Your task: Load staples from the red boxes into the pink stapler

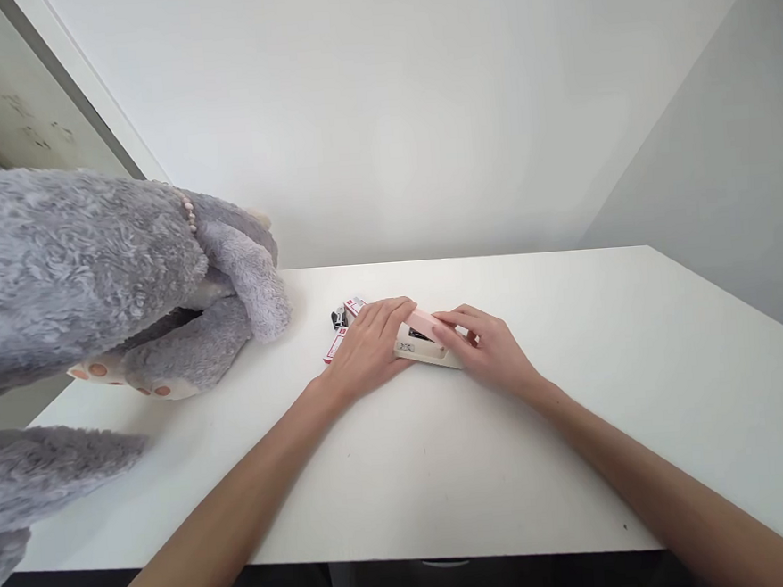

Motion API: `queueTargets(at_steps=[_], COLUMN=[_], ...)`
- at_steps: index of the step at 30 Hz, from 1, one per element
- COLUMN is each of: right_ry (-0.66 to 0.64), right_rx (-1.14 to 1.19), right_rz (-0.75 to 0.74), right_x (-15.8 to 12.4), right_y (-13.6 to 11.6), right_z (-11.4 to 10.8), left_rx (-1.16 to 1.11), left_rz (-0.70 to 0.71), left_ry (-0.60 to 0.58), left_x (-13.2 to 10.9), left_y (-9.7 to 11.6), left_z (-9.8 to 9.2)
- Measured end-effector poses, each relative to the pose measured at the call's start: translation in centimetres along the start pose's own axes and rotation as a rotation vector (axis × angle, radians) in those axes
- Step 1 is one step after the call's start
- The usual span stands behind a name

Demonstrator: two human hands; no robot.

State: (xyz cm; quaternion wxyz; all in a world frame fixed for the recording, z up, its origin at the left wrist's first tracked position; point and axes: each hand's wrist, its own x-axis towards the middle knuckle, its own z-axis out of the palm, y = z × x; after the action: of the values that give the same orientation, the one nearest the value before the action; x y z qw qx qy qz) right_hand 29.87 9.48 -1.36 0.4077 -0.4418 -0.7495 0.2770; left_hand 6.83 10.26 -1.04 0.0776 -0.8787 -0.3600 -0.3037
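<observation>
A small stapler-like device has a pink top (424, 322) tilted up over a long cream base (429, 355). Dark parts show in the gap between the two, and a small printed label is on the base. My left hand (373, 341) curves over its left end, fingertips on the upper end of the pink top and thumb low by the base. With thumb and fingers, my right hand (485, 345) grips the right end, which it partly hides. Just left of my left hand lie a red-and-white small box (336, 344), a second similar box (354, 306) and small black clips (339, 318).
A big grey plush toy (94, 261) takes up the left side, its legs resting on the white table (577, 459). Behind the table rises a white wall (387, 133). The table's front edge runs below my forearms.
</observation>
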Motion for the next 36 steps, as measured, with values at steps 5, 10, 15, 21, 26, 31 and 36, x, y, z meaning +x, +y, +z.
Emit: queueTargets(at_steps=[5,10,15,21,26,31,36], right_ry=[-0.037,-0.067,-0.041,0.092,0.142,0.11,0.069], right_rx=[-0.024,-0.078,-0.107,-0.14,-0.119,-0.121,-0.139], right_rz=[-0.085,-0.2,-0.22,-0.146,-0.065,-0.027,-0.016], right_x=[0.0,0.0,-0.2,-0.1,0.1,0.0,-0.1], right_y=[0.6,0.8,1.0,1.4,1.6,1.5,1.6], right_z=[-0.1,0.0,0.3,0.6,0.5,0.5,0.5], left_rx=[-0.103,-0.137,-0.049,0.095,0.177,0.244,0.361], left_rz=[0.017,0.032,-0.01,-0.039,-0.162,-0.274,-0.34], left_ry=[-0.059,-0.129,-0.101,0.056,0.181,0.191,0.176], left_x=[-0.1,0.1,0.3,0.2,0.2,0.3,0.2], left_y=[0.2,0.7,0.8,0.5,0.1,-0.5,-1.2], left_z=[-0.2,-0.4,-0.4,0.2,0.4,0.1,-0.2])
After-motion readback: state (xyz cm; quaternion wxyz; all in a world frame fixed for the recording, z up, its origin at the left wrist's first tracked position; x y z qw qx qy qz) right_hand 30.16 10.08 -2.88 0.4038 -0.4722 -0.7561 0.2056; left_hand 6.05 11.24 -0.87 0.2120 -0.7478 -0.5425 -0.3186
